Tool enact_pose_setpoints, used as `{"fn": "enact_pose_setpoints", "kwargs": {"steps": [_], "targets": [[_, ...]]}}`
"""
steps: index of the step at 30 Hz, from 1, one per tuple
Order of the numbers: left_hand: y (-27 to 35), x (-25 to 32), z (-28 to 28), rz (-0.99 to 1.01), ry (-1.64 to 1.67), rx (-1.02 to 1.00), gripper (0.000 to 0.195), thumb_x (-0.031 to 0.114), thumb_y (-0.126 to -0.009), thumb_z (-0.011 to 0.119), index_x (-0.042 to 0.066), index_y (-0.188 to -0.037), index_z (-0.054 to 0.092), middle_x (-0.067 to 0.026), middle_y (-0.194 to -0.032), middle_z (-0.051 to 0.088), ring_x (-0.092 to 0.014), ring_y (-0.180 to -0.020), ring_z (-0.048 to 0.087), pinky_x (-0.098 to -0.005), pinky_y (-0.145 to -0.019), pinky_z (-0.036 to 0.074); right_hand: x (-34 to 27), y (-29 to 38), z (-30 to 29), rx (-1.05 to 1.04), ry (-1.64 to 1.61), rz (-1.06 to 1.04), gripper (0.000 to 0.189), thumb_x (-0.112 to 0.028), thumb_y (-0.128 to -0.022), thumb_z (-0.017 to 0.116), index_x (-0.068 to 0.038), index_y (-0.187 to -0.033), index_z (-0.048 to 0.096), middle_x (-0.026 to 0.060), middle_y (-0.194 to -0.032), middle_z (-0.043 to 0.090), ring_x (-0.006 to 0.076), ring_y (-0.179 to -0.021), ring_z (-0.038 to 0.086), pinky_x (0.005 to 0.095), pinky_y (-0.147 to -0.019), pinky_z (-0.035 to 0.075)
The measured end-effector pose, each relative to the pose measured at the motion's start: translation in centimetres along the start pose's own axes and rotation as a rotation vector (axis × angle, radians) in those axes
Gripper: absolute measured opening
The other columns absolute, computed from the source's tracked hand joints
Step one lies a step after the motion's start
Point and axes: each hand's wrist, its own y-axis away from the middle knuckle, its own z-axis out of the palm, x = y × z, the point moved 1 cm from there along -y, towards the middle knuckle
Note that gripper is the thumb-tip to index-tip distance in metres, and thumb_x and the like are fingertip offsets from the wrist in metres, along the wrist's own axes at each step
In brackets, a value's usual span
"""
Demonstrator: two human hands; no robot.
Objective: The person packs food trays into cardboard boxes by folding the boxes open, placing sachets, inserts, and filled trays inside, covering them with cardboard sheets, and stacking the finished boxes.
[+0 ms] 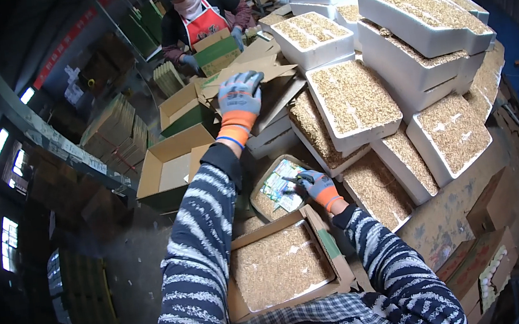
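Note:
My left hand (239, 98), in a grey and orange work glove, rests at the edge of some cardboard pieces (273, 71); whether its fingers grip them is hidden. In a matching glove, my right hand (319, 186) reaches over a shallow basket (260, 201). Its fingertips meet printed cards (277, 181) lying there on loose husk-like filling; a firm hold cannot be made out. Close before my body is an open cardboard box (341, 268). Inside it sits a white foam tray filled level with tan husk-like material (281, 267).
Husk-filled white foam trays (353, 96) are piled high to the right. Open cardboard boxes (164, 170) stand left of my left arm. Across from me, a person in a red apron (205, 24) handles a green box (217, 56). Flattened cardboard (114, 130) is stacked farther left.

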Motion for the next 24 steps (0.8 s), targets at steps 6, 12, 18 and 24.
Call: {"fn": "enact_pose_setpoints", "kwargs": {"steps": [6, 12, 18, 24], "targets": [[7.2, 1.2, -14.4, 0.130, 0.663, 0.117, 0.037, -0.010, -0.071, 0.056, 0.007, -0.099, 0.071, -0.0103, -0.106, 0.065, -0.030, -0.102, 0.060, -0.0398, -0.092, 0.047, -5.9, 4.4, -7.2, 0.227, -0.448, -0.018, 0.023, 0.002, -0.087, 0.059, 0.000, -0.109, 0.065, 0.0096, -0.105, 0.069, 0.0166, -0.094, 0.066, 0.0293, -0.085, 0.051], [24.0, -0.1, -20.8, -0.107, 1.433, -0.514, 0.041, 0.045, -0.090, 0.063, 0.005, -0.083, 0.068, -0.0132, -0.102, 0.065, -0.034, -0.113, 0.058, -0.0440, -0.097, 0.045, -8.5, 7.3, -12.9, 0.396, -0.495, -0.068, 0.027, 0.002, -0.092, 0.049, 0.004, -0.114, 0.063, 0.0123, -0.113, 0.065, 0.0201, -0.103, 0.063, 0.0342, -0.093, 0.050], [29.9, -0.8, -18.6, 0.333, 0.553, -0.509, 0.005, 0.012, -0.072, 0.059, 0.013, -0.073, 0.064, -0.0008, -0.090, 0.063, -0.024, -0.097, 0.060, -0.0375, -0.084, 0.050, -21.0, 8.4, -14.3, 0.241, -0.187, -0.629, 0.030, 0.007, -0.071, 0.057, 0.001, -0.099, 0.067, 0.0160, -0.111, 0.066, 0.0291, -0.106, 0.063, 0.0381, -0.096, 0.048], [31.8, 3.0, -17.0, 0.429, -0.186, -0.623, 0.014, 0.019, -0.080, 0.055, 0.020, -0.080, 0.069, -0.0018, -0.092, 0.062, -0.023, -0.099, 0.055, -0.0335, -0.089, 0.043, -23.3, 11.5, -5.7, -0.534, 0.560, -0.859, 0.032, -0.018, -0.079, 0.064, -0.019, -0.111, 0.067, 0.0044, -0.115, 0.063, 0.0257, -0.112, 0.058, 0.0385, -0.095, 0.044]]}}
